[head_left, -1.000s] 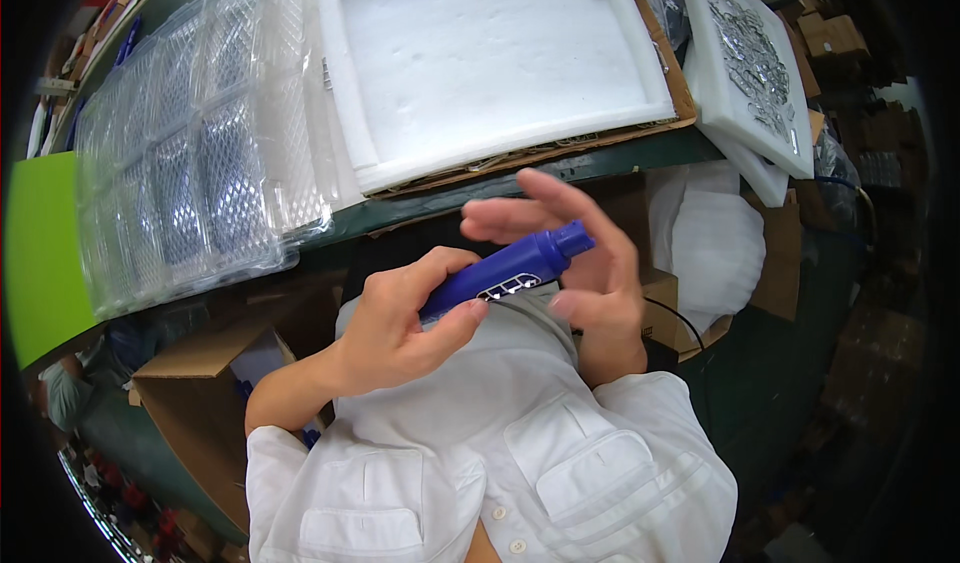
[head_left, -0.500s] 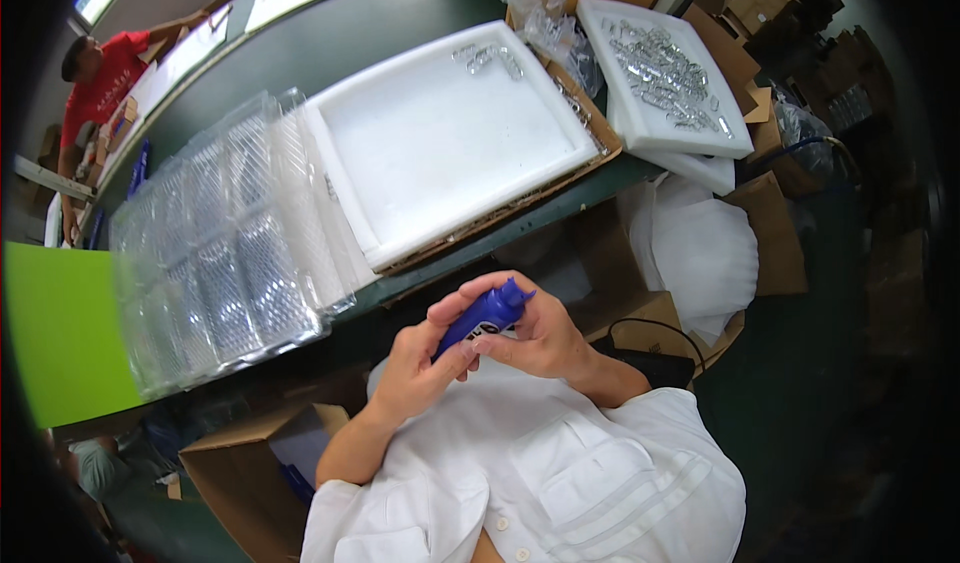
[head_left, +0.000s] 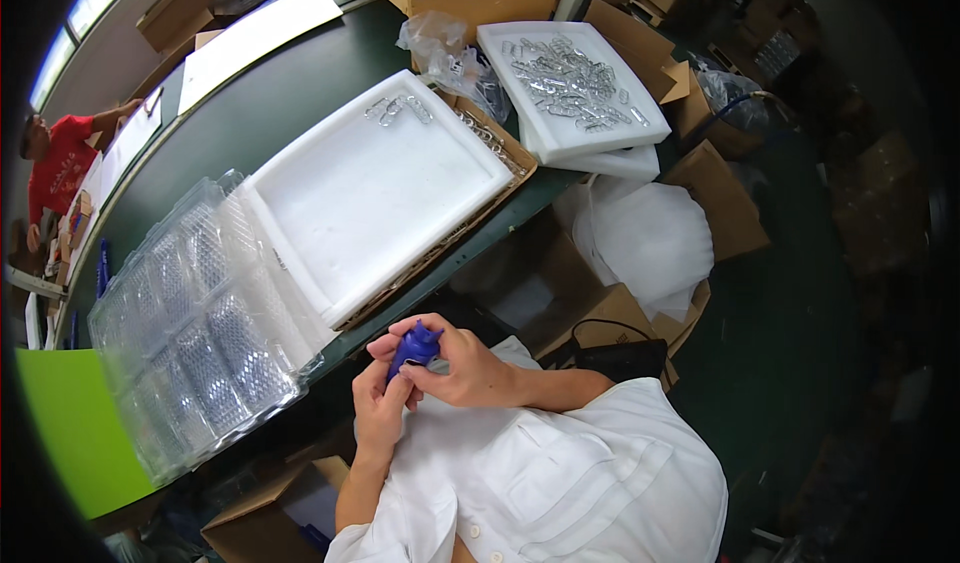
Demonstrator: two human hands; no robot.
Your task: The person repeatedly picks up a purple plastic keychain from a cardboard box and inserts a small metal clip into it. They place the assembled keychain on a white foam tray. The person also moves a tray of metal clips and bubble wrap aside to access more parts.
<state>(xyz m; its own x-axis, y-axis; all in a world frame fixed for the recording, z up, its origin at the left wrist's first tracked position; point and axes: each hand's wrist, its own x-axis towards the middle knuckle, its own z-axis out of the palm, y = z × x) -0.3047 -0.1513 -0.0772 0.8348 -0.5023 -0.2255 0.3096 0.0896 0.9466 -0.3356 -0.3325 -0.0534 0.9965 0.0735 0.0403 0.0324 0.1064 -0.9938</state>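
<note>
Between both hands, in front of my chest, is a blue bottle-shaped plastic piece (head_left: 411,348) with a narrow, pronged top; its exact kind I cannot tell. My left hand (head_left: 378,408) closes round its lower part from the left. From the right, my right hand (head_left: 468,368) grips it, with the thumb across its front and fingers behind the top. The piece stands tilted, its pronged end pointing away from me. Just beyond the hands, a shallow white foam tray (head_left: 375,198) rests on the green bench, with several shiny clips (head_left: 400,111) in its far corner.
Clear moulded plastic trays (head_left: 215,333) lie left of the foam tray, beside a bright green sheet (head_left: 75,428). Another foam tray (head_left: 575,88) heaped with clips stands at the far right. An open carton (head_left: 270,508) sits below the bench. A person in red (head_left: 65,168) works far left.
The whole view has swung, so the bench and my hands appear farther left. The blue piece has turned more upright in my hands, and its dark label is now mostly covered.
</note>
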